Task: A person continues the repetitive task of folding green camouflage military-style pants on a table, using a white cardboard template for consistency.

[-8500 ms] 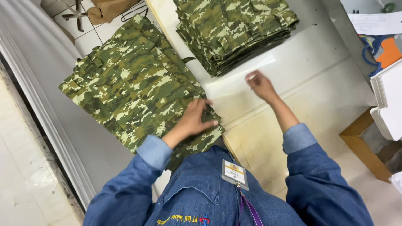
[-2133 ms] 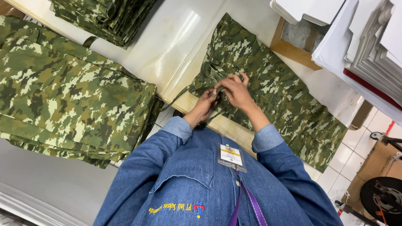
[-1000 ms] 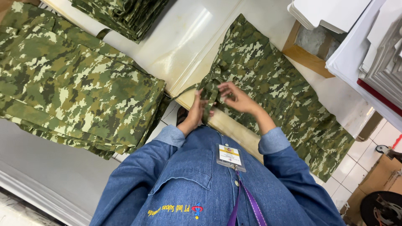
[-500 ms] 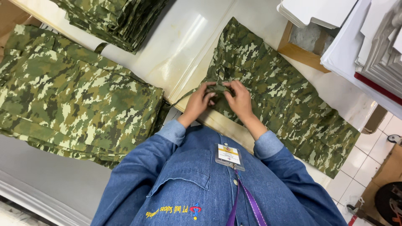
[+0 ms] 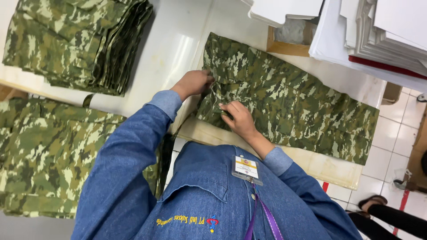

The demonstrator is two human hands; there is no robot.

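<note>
Since half a second ago the two hands have drawn apart along the near-left end of the green camouflage-print fabric garment (image 5: 289,102): they were bunched together over one spot of cloth, and now the left hand (image 5: 193,83) sits farther up the table at the garment's left edge while the right hand (image 5: 238,119) rests nearer the person, on the cloth close to its near edge. The garment lies flat on the pale glossy table (image 5: 178,49), its long axis running from the hands away to the right and slightly nearer, its far end reaching the table's right side above the white tiled floor (image 5: 391,133). All of its length therefore lies to the right of both hands, and the right hand is the nearer to that length. The left hand's fingers curl over the edge and appear to pinch the fabric; the right hand presses down with bent fingers, seemingly gripping a small fold, though the exact hold cannot be told. To the left, well apart, lie a stack of folded camouflage garments (image 5: 80,44) at the far side and another spread camouflage piece (image 5: 49,155) nearer. White cardboard sheets (image 5: 378,31) are stacked at the far right.
</note>
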